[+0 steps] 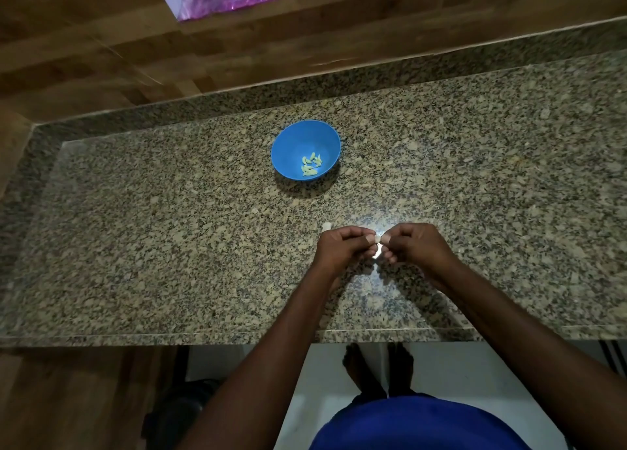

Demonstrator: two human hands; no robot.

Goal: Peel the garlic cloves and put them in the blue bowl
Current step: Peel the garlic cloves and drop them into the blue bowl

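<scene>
Head view: both my hands meet over the granite worktop (169, 246), my left hand (342, 247) and right hand (415, 246) each pinching one garlic clove (377, 238) between curled fingertips. Well beyond them, the blue bowl (295, 140) holds peeled cloves (310, 166). Another clove (326, 226) lies just beyond my left hand.

bare arms, blue garment, bare feet

the left hand (341, 247) and right hand (415, 246) are bare, with no rings, watch or bracelet showing on either wrist. both forearms are uncovered up to the frame edge, so no sleeves are in view. pale short nails show on a few fingers (368, 236). at the bottom, a plain deep-blue garment (417, 426) covers the body, smooth and without print. beneath it two bare feet (376, 368) show, without shoes or socks.
</scene>
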